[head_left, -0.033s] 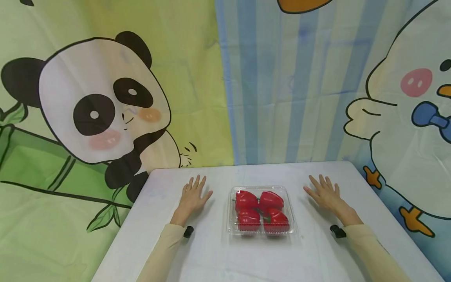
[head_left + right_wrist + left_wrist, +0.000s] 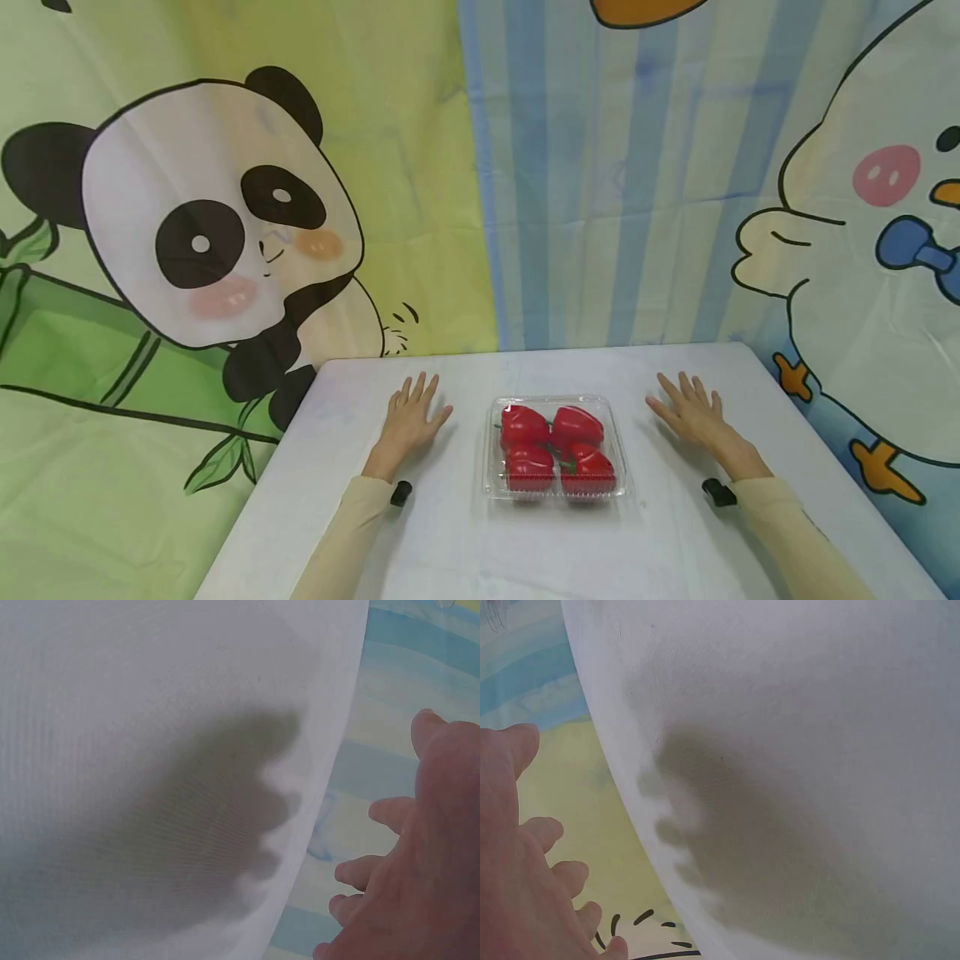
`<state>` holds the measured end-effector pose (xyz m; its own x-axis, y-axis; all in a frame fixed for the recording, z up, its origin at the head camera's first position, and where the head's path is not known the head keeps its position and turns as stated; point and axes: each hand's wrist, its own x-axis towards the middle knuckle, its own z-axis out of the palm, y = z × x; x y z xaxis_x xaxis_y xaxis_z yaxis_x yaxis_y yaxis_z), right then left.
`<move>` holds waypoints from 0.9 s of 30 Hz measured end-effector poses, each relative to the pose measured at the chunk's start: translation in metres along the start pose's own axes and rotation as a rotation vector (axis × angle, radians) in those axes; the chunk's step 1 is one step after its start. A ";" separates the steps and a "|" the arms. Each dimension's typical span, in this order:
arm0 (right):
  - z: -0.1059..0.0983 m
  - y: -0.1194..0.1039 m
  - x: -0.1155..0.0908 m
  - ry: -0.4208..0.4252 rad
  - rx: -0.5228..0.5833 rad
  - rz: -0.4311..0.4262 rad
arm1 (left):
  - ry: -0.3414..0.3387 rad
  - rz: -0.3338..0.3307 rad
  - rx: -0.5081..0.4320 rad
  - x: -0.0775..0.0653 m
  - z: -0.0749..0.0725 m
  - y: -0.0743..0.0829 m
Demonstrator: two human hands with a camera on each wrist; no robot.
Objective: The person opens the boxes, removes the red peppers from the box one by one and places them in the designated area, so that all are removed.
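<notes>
A clear plastic box holds several red bell peppers with green stems, set side by side, near the middle of the white table. It looks covered by a clear lid. To its left is my left hand, palm down with fingers spread, holding nothing. My right hand is spread the same way to the right of the box, apart from it. In the left wrist view, the fingers hover over the table with a shadow below. The right wrist view shows the fingers likewise raised above their shadow.
The white table ends at a far edge close beyond the fingertips. Behind it hangs a printed curtain with a panda at left and a white bird at right. A black band sits at the right wrist.
</notes>
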<state>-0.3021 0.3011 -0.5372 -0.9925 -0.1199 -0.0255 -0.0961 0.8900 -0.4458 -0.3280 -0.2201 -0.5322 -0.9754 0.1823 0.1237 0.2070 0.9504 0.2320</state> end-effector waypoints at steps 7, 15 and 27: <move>0.000 0.000 0.000 -0.016 0.003 0.001 | -0.030 -0.013 -0.004 -0.004 -0.001 -0.002; -0.001 -0.006 -0.002 -0.031 0.000 -0.002 | -0.042 -0.002 -0.014 -0.013 0.001 0.001; -0.010 -0.034 -0.014 -0.028 -0.002 -0.116 | -0.174 0.009 -0.466 -0.032 0.007 0.020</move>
<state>-0.2857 0.2767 -0.5132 -0.9721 -0.2346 0.0010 -0.2105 0.8703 -0.4454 -0.2935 -0.2052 -0.5383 -0.9634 0.2667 -0.0263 0.1880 0.7424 0.6431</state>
